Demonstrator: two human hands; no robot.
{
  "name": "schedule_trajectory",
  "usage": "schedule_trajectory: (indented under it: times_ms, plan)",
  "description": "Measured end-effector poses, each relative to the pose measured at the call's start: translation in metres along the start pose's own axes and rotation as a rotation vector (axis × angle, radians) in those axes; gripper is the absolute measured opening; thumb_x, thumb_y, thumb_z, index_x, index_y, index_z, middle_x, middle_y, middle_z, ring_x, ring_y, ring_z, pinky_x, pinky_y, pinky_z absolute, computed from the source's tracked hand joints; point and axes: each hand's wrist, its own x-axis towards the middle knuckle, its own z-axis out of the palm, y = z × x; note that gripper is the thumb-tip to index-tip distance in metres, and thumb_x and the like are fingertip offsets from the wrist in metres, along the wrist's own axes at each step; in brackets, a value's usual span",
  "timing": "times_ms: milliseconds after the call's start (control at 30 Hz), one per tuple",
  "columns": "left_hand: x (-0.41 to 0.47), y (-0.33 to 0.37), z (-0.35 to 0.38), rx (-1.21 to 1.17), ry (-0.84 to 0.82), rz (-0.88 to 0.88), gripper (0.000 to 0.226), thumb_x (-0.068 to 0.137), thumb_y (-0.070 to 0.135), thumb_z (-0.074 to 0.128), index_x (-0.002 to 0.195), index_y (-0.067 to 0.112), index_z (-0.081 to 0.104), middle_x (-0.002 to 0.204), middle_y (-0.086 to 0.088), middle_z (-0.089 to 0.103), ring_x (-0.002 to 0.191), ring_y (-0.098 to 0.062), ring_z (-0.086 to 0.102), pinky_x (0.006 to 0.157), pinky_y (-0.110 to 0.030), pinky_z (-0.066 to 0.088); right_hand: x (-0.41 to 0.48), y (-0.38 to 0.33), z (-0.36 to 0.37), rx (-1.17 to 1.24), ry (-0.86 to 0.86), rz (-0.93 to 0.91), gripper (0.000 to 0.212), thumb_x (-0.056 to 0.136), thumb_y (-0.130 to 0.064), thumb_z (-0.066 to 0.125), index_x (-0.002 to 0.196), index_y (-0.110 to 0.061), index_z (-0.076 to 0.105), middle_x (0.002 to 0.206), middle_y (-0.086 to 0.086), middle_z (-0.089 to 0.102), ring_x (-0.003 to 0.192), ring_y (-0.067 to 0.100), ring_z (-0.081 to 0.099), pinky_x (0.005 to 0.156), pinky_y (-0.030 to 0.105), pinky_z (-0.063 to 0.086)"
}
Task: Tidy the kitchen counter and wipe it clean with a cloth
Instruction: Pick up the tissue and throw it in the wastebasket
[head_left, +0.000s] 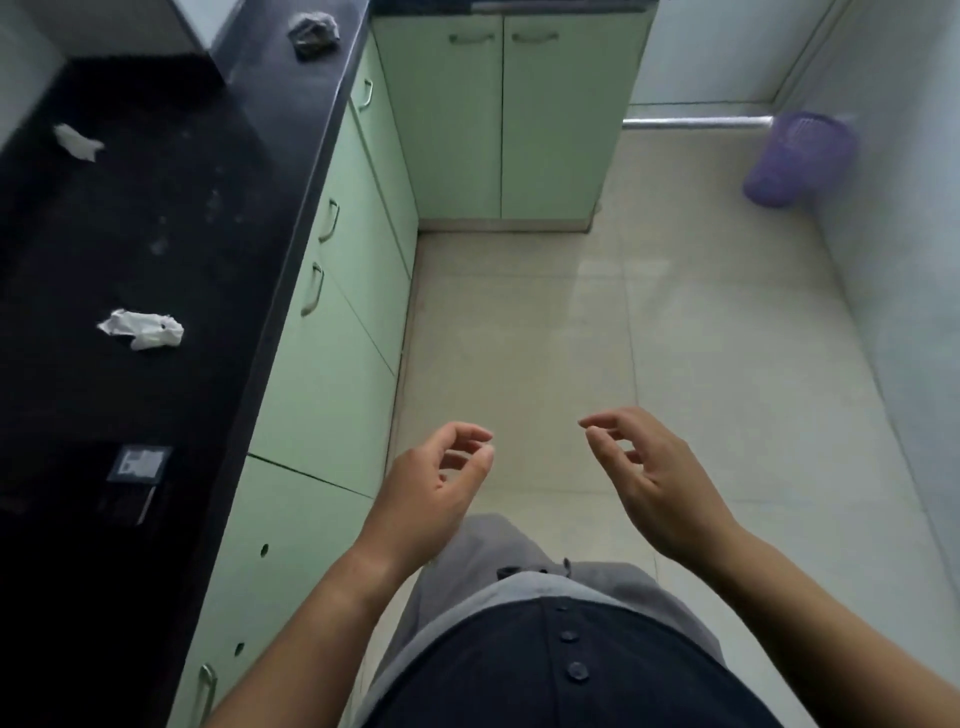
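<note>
A black kitchen counter (130, 249) runs along the left. On it lie a crumpled white paper (143, 328), a smaller white scrap (78, 141) farther back, and a grey crumpled wad (313, 34) near the far corner. Dusty smears mark the counter's middle. My left hand (436, 488) and my right hand (644, 467) hover over the floor, away from the counter, fingers loosely curled and holding nothing.
Pale green cabinets (337, 312) with metal handles stand under the counter and at the back. A purple waste basket (797, 158) sits on the tiled floor at the far right, by the wall. A dark flat object with a label (136, 475) lies on the near counter.
</note>
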Motion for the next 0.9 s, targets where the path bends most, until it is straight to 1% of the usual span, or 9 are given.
schedule_trajectory:
  times_ms: [167, 233, 333, 400, 500, 633, 700, 800, 900]
  plan:
    - [0.058, -0.018, -0.032, -0.048, 0.095, -0.103, 0.007, 0.089, 0.036, 0.056, 0.094, 0.036, 0.061, 0.091, 0.02, 0.064, 0.084, 0.015, 0.056, 0.064, -0.001, 0.043, 0.08, -0.002, 0.015, 0.038, -0.081, 0.035, 0.044, 0.082, -0.057, 0.032, 0.1, -0.028, 0.059, 0.097, -0.021, 0.056, 0.095, -0.004, 0.054, 0.076, 0.022, 0.046]
    - [0.086, -0.026, -0.051, -0.063, 0.147, -0.127, 0.008, 0.089, 0.036, 0.056, 0.095, 0.035, 0.062, 0.091, 0.02, 0.065, 0.085, 0.014, 0.056, 0.064, -0.001, 0.043, 0.127, -0.009, 0.021, 0.038, -0.102, 0.012, 0.047, 0.08, -0.059, 0.032, 0.1, -0.027, 0.06, 0.097, -0.017, 0.059, 0.095, -0.002, 0.055, 0.076, 0.021, 0.046]
    - [0.136, -0.035, -0.087, -0.098, 0.241, -0.155, 0.008, 0.088, 0.035, 0.057, 0.094, 0.035, 0.062, 0.092, 0.02, 0.065, 0.085, 0.013, 0.057, 0.066, -0.003, 0.043, 0.212, -0.031, 0.036, -0.013, -0.151, -0.083, 0.053, 0.081, -0.06, 0.031, 0.104, -0.023, 0.061, 0.102, -0.009, 0.06, 0.095, 0.001, 0.056, 0.079, 0.024, 0.047]
    - [0.172, -0.036, -0.12, -0.107, 0.295, -0.165, 0.007, 0.089, 0.035, 0.056, 0.093, 0.036, 0.062, 0.092, 0.02, 0.065, 0.086, 0.013, 0.057, 0.068, -0.008, 0.045, 0.27, -0.056, 0.049, -0.026, -0.173, -0.143, 0.053, 0.082, -0.059, 0.031, 0.106, -0.023, 0.06, 0.102, -0.009, 0.058, 0.094, 0.0, 0.055, 0.08, 0.025, 0.047]
    - [0.215, -0.033, -0.174, -0.105, 0.396, -0.157, 0.008, 0.088, 0.034, 0.057, 0.093, 0.035, 0.063, 0.092, 0.02, 0.066, 0.086, 0.01, 0.058, 0.073, -0.016, 0.047, 0.344, -0.102, 0.074, -0.013, -0.206, -0.255, 0.05, 0.083, -0.061, 0.03, 0.105, -0.027, 0.059, 0.102, -0.012, 0.057, 0.095, -0.005, 0.053, 0.076, 0.022, 0.046]
    - [0.25, -0.041, -0.234, -0.15, 0.571, -0.174, 0.007, 0.086, 0.029, 0.061, 0.091, 0.028, 0.065, 0.086, 0.011, 0.069, 0.081, -0.004, 0.063, 0.07, -0.02, 0.052, 0.414, -0.155, 0.114, -0.013, -0.312, -0.389, 0.051, 0.084, -0.063, 0.03, 0.106, -0.028, 0.06, 0.107, -0.013, 0.058, 0.096, -0.003, 0.054, 0.079, 0.025, 0.049]
    - [0.258, -0.05, -0.252, -0.151, 0.622, -0.219, 0.007, 0.086, 0.028, 0.061, 0.092, 0.029, 0.065, 0.087, 0.01, 0.068, 0.081, -0.005, 0.063, 0.073, -0.023, 0.052, 0.435, -0.172, 0.136, -0.016, -0.381, -0.44, 0.048, 0.086, -0.063, 0.03, 0.105, -0.03, 0.059, 0.107, -0.013, 0.058, 0.097, 0.001, 0.055, 0.081, 0.03, 0.05]
    - [0.264, -0.066, -0.275, -0.163, 0.709, -0.289, 0.008, 0.086, 0.027, 0.061, 0.092, 0.031, 0.065, 0.09, 0.011, 0.067, 0.082, -0.002, 0.061, 0.075, -0.022, 0.051, 0.464, -0.194, 0.167, -0.032, -0.513, -0.498, 0.045, 0.086, -0.061, 0.032, 0.104, -0.03, 0.06, 0.106, -0.014, 0.058, 0.096, 0.001, 0.056, 0.083, 0.031, 0.05]
    - [0.274, -0.083, -0.302, -0.162, 0.771, -0.37, 0.008, 0.087, 0.026, 0.061, 0.092, 0.031, 0.064, 0.092, 0.008, 0.066, 0.082, -0.003, 0.061, 0.072, -0.014, 0.048, 0.503, -0.222, 0.199, -0.065, -0.631, -0.582, 0.046, 0.084, -0.059, 0.033, 0.102, -0.027, 0.061, 0.104, -0.011, 0.057, 0.09, 0.002, 0.056, 0.078, 0.023, 0.048]
